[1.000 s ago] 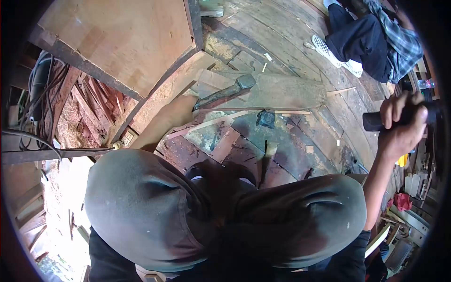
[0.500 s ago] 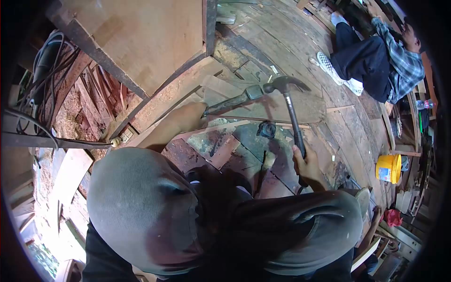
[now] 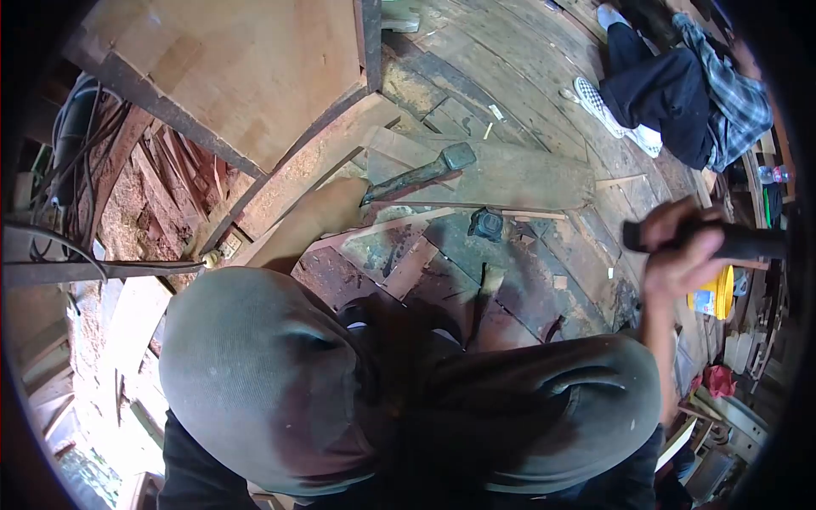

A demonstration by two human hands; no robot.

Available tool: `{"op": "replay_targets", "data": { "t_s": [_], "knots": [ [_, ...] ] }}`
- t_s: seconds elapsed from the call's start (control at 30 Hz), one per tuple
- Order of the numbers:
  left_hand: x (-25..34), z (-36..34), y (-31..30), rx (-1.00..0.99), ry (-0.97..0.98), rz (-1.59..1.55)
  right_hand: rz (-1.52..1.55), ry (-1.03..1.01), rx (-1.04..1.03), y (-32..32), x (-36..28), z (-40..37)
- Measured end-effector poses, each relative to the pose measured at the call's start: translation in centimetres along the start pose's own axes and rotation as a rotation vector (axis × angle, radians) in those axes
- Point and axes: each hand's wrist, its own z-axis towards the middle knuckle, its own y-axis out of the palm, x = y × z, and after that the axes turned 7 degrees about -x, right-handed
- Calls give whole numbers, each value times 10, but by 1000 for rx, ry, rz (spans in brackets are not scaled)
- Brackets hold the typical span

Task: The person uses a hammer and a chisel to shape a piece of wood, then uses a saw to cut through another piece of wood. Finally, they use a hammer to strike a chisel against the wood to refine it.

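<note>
My left hand is closed round the lower end of a dark metal tool with a blocky head, which lies slanting over a wooden board. Raised at the right, my right hand grips the black handle of the hammer; the hammer's head is out of sight at the dark edge of the view. A small black object sits on the floor just below the board. Thin wood strips lie beside it.
A seated person in a plaid shirt is at the upper right. A yellow bucket stands at the right. Cables hang at the left near a large wooden panel. Wood scraps and sawdust cover the left side.
My right hand has swung the hammer up and to the right, away from the metal tool's head. My left hand and the metal tool have barely moved.
</note>
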Motion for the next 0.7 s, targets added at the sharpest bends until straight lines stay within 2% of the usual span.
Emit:
{"op": "replay_targets", "data": {
  "t_s": [0.07, 0.1, 0.13, 0.2, 0.23, 0.3, 0.33, 0.4, 0.47, 0.53, 0.6, 0.67, 0.7],
  "knots": [
    [-2, 2, 1, -37, -6, -14, -658, 79, -85, -8, 43, -65],
    [0, 1, 0, -30, -15, -22, -747, 130, -290, 7, 49, -83],
    [4, -2, -3, -56, -42, -7, -859, 377, -424, 27, 46, -95],
    [6, -3, -3, -82, -65, 9, -794, 997, -666, 58, 46, -107],
    [6, -2, -1, -75, -54, 1, -796, 1003, -659, 59, 44, -109],
    [4, 0, -2, -71, -42, -2, -719, 727, -616, 60, 44, -105],
    [3, 2, -5, -69, -46, 3, -720, 735, -607, 61, 38, -94],
    [4, 3, -8, -70, -46, 7, -662, 593, -586, 58, 18, -54],
    [5, 0, -7, -69, -36, -21, -781, 300, -469, 41, 12, -32],
    [3, 2, -3, -62, -17, -11, -679, 334, -269, 27, -4, -3],
    [-2, 5, -4, -43, -13, -8, -305, 203, -68, 32, -18, 25],
    [-3, 3, -2, -55, 36, 27, 134, 134, -62, 30, -25, 44],
    [1, 1, -3, -34, 18, 34, 169, 137, -71, 32, -28, 42]
  ]
}}
